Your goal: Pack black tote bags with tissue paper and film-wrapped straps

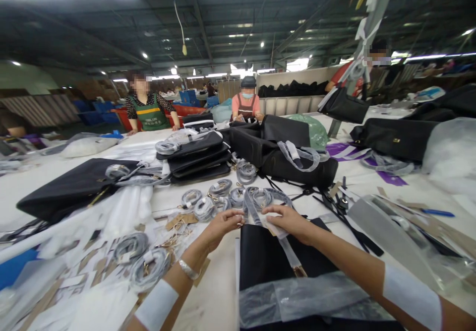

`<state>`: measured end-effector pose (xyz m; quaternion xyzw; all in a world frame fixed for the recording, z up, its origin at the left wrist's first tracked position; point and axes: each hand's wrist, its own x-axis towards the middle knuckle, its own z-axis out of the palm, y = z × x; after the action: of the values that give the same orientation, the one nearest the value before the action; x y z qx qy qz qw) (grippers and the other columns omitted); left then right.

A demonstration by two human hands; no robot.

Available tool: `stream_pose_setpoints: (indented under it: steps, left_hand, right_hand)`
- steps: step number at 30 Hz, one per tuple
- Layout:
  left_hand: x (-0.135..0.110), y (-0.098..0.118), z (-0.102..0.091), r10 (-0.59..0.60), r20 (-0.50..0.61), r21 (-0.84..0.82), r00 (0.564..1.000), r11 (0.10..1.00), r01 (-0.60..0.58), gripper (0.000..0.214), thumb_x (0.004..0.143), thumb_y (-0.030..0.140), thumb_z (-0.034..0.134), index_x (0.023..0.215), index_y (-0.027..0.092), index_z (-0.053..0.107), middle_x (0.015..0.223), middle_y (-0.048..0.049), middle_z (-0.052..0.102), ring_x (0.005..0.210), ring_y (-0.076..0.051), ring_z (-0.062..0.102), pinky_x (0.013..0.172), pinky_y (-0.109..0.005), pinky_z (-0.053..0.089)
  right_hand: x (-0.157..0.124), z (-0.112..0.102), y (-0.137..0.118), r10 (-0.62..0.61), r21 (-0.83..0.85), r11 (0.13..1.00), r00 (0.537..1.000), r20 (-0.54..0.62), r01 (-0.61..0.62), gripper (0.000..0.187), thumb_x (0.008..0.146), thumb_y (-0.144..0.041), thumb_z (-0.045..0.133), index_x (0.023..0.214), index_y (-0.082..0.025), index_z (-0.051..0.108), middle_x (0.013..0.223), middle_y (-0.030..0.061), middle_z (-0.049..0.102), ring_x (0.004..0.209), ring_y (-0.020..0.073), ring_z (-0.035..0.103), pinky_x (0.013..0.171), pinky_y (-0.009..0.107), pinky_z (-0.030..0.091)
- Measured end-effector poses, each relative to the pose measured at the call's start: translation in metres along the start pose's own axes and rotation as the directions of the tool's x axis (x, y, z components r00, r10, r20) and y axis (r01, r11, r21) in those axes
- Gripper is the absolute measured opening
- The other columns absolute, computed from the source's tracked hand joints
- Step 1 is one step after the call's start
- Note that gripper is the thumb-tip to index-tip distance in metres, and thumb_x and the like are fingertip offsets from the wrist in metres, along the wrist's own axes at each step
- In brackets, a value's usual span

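A black bag (260,261) lies flat on the table in front of me, with crumpled clear film (297,298) across its lower part. Its handle (253,211), wrapped in clear plastic, loops up past the bag's far edge. My left hand (223,224) pinches at the left side of this handle, thumb and fingers close together. On the other side, my right hand (290,222) has its fingers curled at the handle, above a pale flap (275,230). A plastic-covered strap with a gold buckle (299,271) runs down the bag below that hand.
Coiled, wrapped straps (204,207) lie just beyond the bag; more coils (150,269) are at left among paper scraps. Black bags (197,157) are stacked ahead, another bag (74,187) at left. A clear plastic sheet (386,231) lies right. Co-workers (150,112) stand across the table.
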<state>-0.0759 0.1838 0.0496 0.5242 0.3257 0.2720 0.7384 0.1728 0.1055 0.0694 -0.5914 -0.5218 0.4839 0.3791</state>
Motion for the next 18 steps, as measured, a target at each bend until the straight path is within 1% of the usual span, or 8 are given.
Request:
stream_pose_setpoints:
  steps: [3, 6, 8, 10, 13, 14, 16, 18]
  left_hand:
    - [-0.003, 0.005, 0.009, 0.025, 0.006, -0.118, 1.0, 0.993, -0.024, 0.044, 0.075, 0.038, 0.082, 0.111, 0.017, 0.068, 0.1, -0.0076, 0.072, 0.094, -0.018, 0.066, 0.092, -0.031, 0.047]
    - [-0.001, 0.004, 0.018, 0.082, 0.01, -0.208, 0.997, 0.975, -0.078, 0.047, 0.072, 0.034, 0.085, 0.112, 0.016, 0.067, 0.105, -0.0092, 0.071, 0.099, -0.018, 0.065, 0.098, -0.031, 0.046]
    - [0.002, 0.001, 0.022, 0.116, 0.0, -0.248, 0.993, 0.962, -0.112, 0.05, 0.071, 0.033, 0.085, 0.115, 0.015, 0.067, 0.107, -0.0096, 0.071, 0.1, -0.018, 0.065, 0.098, -0.029, 0.046]
    - [0.004, -0.002, 0.025, 0.132, -0.019, -0.269, 0.991, 0.954, -0.132, 0.053, 0.071, 0.03, 0.085, 0.119, 0.017, 0.066, 0.111, -0.0087, 0.07, 0.095, -0.015, 0.066, 0.093, -0.027, 0.048]
    - [0.008, -0.007, 0.03, 0.133, -0.051, -0.263, 0.99, 0.954, -0.141, 0.06, 0.07, 0.025, 0.085, 0.126, 0.023, 0.063, 0.124, -0.007, 0.066, 0.088, -0.012, 0.067, 0.08, -0.021, 0.05]
    - [0.009, -0.008, 0.031, 0.13, -0.059, -0.244, 0.99, 0.959, -0.141, 0.063, 0.07, 0.024, 0.085, 0.128, 0.024, 0.062, 0.128, -0.0067, 0.064, 0.087, -0.012, 0.067, 0.076, -0.02, 0.05]
    - [0.01, -0.011, 0.033, 0.127, -0.075, -0.19, 0.989, 0.972, -0.139, 0.065, 0.07, 0.025, 0.085, 0.131, 0.025, 0.061, 0.129, -0.0069, 0.064, 0.087, -0.013, 0.067, 0.07, -0.019, 0.049]
    - [0.012, -0.012, 0.033, 0.132, -0.092, -0.141, 0.987, 0.979, -0.144, 0.065, 0.071, 0.027, 0.084, 0.132, 0.024, 0.06, 0.126, -0.0079, 0.066, 0.084, -0.013, 0.068, 0.066, -0.018, 0.048]
  right_hand:
    - [-0.007, 0.003, -0.006, -0.023, 0.164, 0.986, 0.998, 0.054, 0.014, 0.045, 0.079, -0.051, 0.065, 0.104, -0.015, 0.071, 0.108, 0.0119, 0.072, 0.101, 0.0252, 0.067, 0.091, 0.038, 0.052]
    - [-0.011, 0.007, -0.015, -0.102, 0.38, 0.924, 0.986, 0.13, 0.045, 0.048, 0.076, -0.044, 0.071, 0.115, -0.015, 0.07, 0.118, 0.013, 0.068, 0.119, 0.0269, 0.06, 0.105, 0.04, 0.044]
    - [-0.011, 0.011, -0.017, -0.164, 0.426, 0.9, 0.978, 0.129, 0.095, 0.052, 0.074, -0.04, 0.076, 0.12, -0.017, 0.068, 0.122, 0.0115, 0.067, 0.124, 0.0265, 0.056, 0.109, 0.039, 0.041]
    - [-0.009, 0.016, -0.017, -0.188, 0.291, 0.943, 0.98, 0.058, 0.163, 0.053, 0.075, -0.045, 0.075, 0.12, -0.018, 0.068, 0.118, 0.0098, 0.069, 0.118, 0.0257, 0.06, 0.103, 0.039, 0.046]
    - [-0.003, 0.02, -0.014, -0.193, 0.039, 0.98, 0.98, -0.045, 0.194, 0.047, 0.08, -0.053, 0.065, 0.107, -0.016, 0.073, 0.09, 0.0079, 0.074, 0.085, 0.0234, 0.069, 0.073, 0.034, 0.056]
    - [-0.002, 0.021, -0.013, -0.196, -0.01, 0.981, 0.979, -0.056, 0.196, 0.045, 0.081, -0.053, 0.063, 0.103, -0.016, 0.074, 0.079, 0.0064, 0.073, 0.074, 0.0218, 0.068, 0.065, 0.032, 0.054]
    - [0.001, 0.021, -0.012, -0.215, -0.094, 0.974, 0.974, -0.067, 0.208, 0.038, 0.083, -0.049, 0.061, 0.096, -0.016, 0.076, 0.063, 0.0029, 0.067, 0.059, 0.0186, 0.062, 0.056, 0.029, 0.049]
    - [0.003, 0.02, -0.013, -0.237, -0.175, 0.96, 0.968, -0.078, 0.221, 0.033, 0.084, -0.045, 0.06, 0.092, -0.017, 0.076, 0.062, 0.0017, 0.066, 0.053, 0.0163, 0.058, 0.055, 0.028, 0.045]
